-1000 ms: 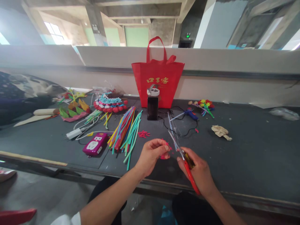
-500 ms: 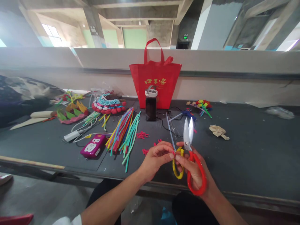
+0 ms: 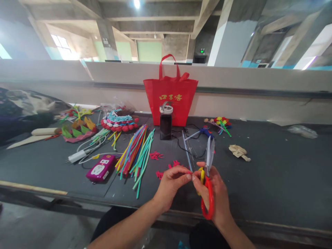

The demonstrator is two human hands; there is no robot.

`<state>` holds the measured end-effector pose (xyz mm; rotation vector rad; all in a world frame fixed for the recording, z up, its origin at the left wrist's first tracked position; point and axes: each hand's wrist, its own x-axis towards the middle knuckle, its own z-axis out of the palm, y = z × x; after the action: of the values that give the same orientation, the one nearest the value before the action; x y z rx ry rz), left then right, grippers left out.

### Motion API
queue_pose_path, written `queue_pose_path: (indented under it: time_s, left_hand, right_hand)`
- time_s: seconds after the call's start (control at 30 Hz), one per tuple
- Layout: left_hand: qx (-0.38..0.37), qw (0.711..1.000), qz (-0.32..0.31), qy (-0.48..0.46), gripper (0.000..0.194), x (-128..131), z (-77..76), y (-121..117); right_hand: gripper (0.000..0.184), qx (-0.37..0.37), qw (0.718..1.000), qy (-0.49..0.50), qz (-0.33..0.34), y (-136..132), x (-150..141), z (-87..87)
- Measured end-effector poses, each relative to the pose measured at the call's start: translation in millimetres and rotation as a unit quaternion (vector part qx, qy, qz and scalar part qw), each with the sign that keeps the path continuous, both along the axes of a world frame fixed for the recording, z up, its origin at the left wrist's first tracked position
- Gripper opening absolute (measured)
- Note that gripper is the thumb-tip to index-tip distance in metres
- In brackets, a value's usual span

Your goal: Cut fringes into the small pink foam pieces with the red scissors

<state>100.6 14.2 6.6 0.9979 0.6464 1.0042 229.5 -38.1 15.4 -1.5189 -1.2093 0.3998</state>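
Observation:
My left hand pinches a small red piece, apparently a bit of pipe cleaner, between thumb and forefinger. Right beside it, my right hand holds scissors with red and yellow handles, blades pointing up and away. Its thumb and forefinger tips meet the left fingertips at the red piece. Just beyond the hands lie small piles of short red pieces. To their left is a bundle of long coloured pipe cleaners, with a group of green ones along its right side.
A red bag stands at the back, with a dark phone-like slab and a white-lidded cup before it. Clear sticks and a blue corded tool lie right of centre. A purple box and crumpled paper flank the work.
The scissors have turned in my right hand, showing more edge-on, and the yellow handle is more hidden. My fingertips have come closer together at the red piece. The view has tilted up slightly.

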Motion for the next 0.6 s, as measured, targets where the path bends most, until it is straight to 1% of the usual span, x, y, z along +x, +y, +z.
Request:
queue_pose_path:
  time_s: [0.1,0.17,0.27,0.4,0.5,0.6]
  left_hand:
    - [-0.003,1.0,0.002,-0.008,0.02,-3,1.0,2]
    - [-0.015,1.0,-0.01,-0.01,0.023,-6,2.5,5]
    - [-0.017,1.0,-0.014,-0.01,0.026,-10,5.0,9]
    - [0.018,1.0,-0.005,-0.02,0.025,-13,6.9,11]
    - [0.036,0.999,-0.007,-0.009,0.025,-14,8.0,11]
    - [0.038,0.999,-0.012,-0.001,0.027,-16,9.4,9]
  right_hand:
    - [0.029,0.01,0.999,-0.01,0.031,0,1,-5.8]
    - [0.031,0.015,0.998,-0.039,0.055,0,4,-12.8]
    - [0.036,0.015,0.989,-0.123,0.08,1,10,-24.2]
    - [0.052,0.012,0.971,-0.214,0.108,2,16,-33.6]
    - [0.058,0.001,0.965,-0.237,0.115,2,20,-36.4]
    - [0.058,-0.009,0.962,-0.247,0.12,0,22,-38.5]
